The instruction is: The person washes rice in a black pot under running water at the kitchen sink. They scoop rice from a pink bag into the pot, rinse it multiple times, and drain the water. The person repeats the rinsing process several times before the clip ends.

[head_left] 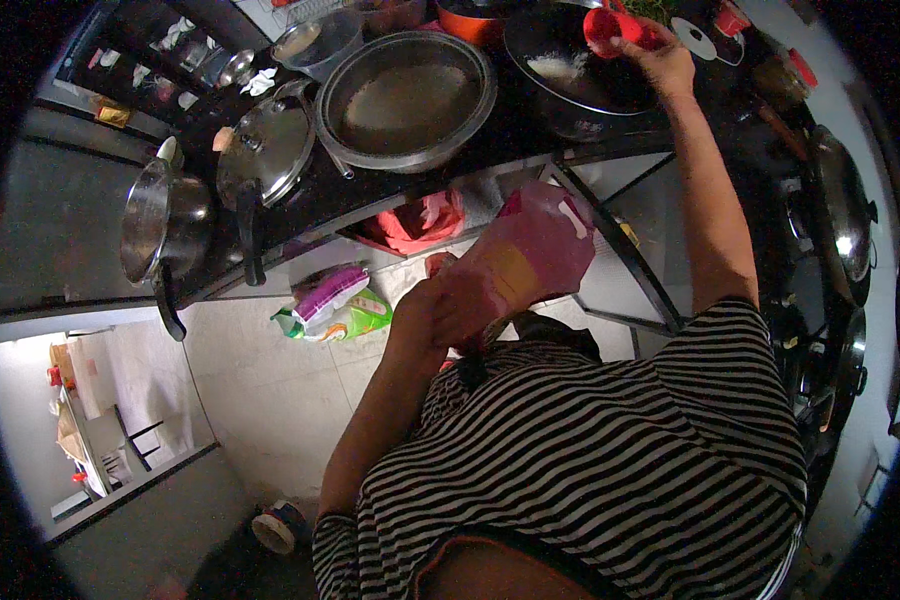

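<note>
Red and small, the cup (602, 32) hangs over the far side of the dark pan (620, 88), the right grip (662, 62) closed around it and its mouth turned towards the left. A white heap (560, 68) lies in the pan, just to the near left of the cup; whether anything is inside the cup, the view does not show. The left grip (425, 318) is closed on the near end of a pink bag (560, 235), which slants out past the near edge of the surface (320, 205).

For a clean pour, it would likely help to bring the cup low inside the rim and tip it slowly, so that any contents land on the heap without scattering. A wide basin (407, 160) of cloudy liquid stands just left of the pan, so a broad swing that way could let some drop in. The bag looks limp, and I cannot tell where its opening is; a steady, level hold well clear of the pouring arm seems the safest way to avoid a spill.
</note>
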Action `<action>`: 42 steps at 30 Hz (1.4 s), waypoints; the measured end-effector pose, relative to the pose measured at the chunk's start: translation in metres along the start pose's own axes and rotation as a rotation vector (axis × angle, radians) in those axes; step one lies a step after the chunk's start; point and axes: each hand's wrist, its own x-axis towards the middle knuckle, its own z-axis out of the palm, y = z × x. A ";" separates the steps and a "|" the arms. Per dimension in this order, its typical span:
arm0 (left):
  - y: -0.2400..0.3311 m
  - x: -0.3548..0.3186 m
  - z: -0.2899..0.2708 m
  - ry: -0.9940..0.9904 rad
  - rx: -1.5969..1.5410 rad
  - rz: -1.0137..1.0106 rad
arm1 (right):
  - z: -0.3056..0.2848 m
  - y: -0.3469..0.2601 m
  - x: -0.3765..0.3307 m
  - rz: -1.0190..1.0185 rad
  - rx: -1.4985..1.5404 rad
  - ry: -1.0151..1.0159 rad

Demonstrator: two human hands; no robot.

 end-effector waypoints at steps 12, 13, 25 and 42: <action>-0.006 0.015 0.074 0.650 0.360 0.089 | -0.055 -0.107 -0.132 0.545 0.716 -0.697; -0.008 0.015 0.070 0.657 0.343 0.110 | -0.050 -0.100 -0.156 0.593 0.659 -0.765; -0.027 0.009 0.071 0.900 0.379 0.148 | 0.089 -0.079 -0.300 -0.206 -0.396 -1.232; -0.034 -0.029 0.031 0.928 0.754 0.228 | 0.067 -0.101 -0.313 -0.599 -0.553 -0.658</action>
